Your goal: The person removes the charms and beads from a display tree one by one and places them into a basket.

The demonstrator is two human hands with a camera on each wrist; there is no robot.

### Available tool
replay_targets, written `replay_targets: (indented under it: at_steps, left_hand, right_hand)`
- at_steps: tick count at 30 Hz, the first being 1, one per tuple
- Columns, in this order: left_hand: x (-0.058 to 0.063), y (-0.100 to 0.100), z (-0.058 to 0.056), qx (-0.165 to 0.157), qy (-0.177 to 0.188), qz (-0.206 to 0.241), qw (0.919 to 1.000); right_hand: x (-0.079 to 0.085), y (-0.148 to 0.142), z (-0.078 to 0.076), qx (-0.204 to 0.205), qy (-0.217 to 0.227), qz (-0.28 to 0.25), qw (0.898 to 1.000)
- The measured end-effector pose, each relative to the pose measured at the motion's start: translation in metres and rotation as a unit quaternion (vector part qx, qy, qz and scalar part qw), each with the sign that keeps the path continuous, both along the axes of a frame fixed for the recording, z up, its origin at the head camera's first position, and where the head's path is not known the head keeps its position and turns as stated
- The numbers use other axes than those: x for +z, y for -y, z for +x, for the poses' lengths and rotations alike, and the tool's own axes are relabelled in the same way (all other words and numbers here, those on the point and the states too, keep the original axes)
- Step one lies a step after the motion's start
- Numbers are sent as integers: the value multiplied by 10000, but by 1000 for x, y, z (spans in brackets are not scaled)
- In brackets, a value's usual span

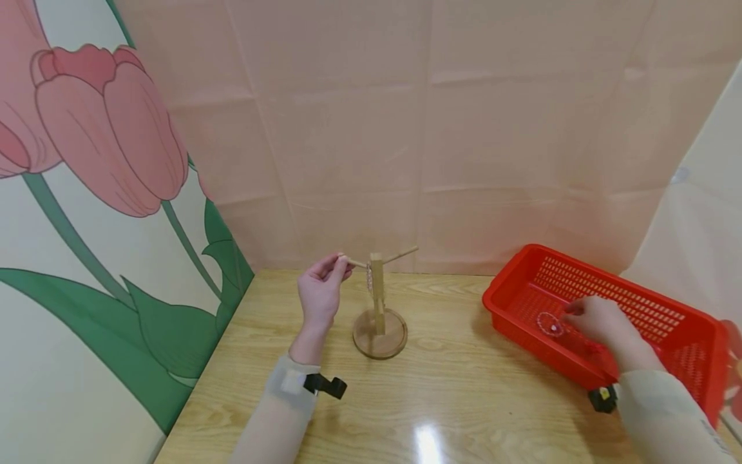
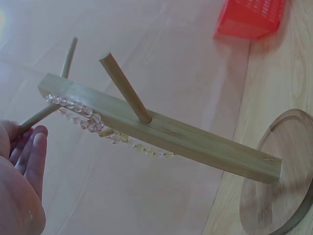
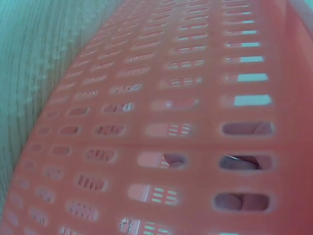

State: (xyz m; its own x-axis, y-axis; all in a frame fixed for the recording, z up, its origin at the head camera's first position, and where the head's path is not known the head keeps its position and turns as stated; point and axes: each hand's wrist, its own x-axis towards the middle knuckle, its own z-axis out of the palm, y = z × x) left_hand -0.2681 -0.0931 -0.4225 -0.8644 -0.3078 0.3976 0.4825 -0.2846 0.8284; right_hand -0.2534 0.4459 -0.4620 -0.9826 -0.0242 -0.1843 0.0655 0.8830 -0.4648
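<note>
there were two hands, one wooden stand (image 1: 378, 283), one red basket (image 1: 536, 348) and at least three strings of beads. the stand was near the middle of the frame on the shiny wood counter (image 1: 452, 386). it had one square post (image 2: 186, 142), one flat round base (image 1: 362, 338) and at least three thin, round sticks (image 2: 124, 88). the left hand (image 1: 320, 290), left of the post, pinched the tip of a top stick (image 1: 357, 263). clear, bumpy pink beads (image 2: 84, 111) hung on that stick by the post, and pale yellow beads (image 2: 139, 147) hung lower down. at the right of the frame, the right hand (image 1: 603, 322) was inside the plastic basket with its rows of slots. its fingers were bent right beside one bead ring (image 1: 554, 327), but i could not tell if they pinched it.
</note>
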Motion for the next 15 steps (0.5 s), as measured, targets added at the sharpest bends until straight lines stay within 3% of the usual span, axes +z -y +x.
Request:
replay_targets:
  at_steps: [15]
  left_hand:
    - [0,1,1,2,19,-46,10000]
  right_hand:
    - [4,4,2,11,-121,47,9999]
